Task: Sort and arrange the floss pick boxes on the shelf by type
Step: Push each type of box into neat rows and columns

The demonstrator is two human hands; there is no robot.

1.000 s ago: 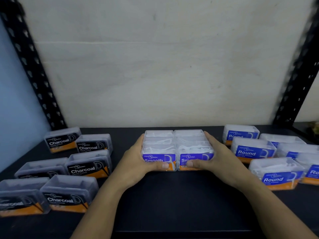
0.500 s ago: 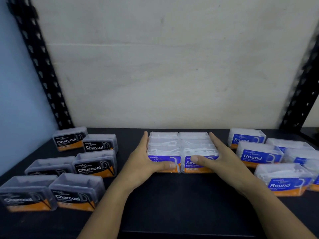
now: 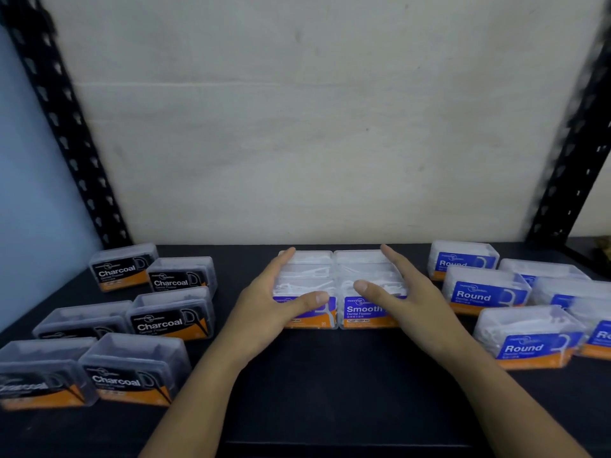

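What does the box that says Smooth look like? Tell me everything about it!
The Smooth box is a clear plastic case with rounded corners, full of white floss picks. Its front label is blue with white writing and an orange strip below. It sits flat on the dark shelf, in the middle, side by side against a matching box on its left, with another clear box behind. The right hand lies along its right side with straight fingers, thumb over its top front edge.
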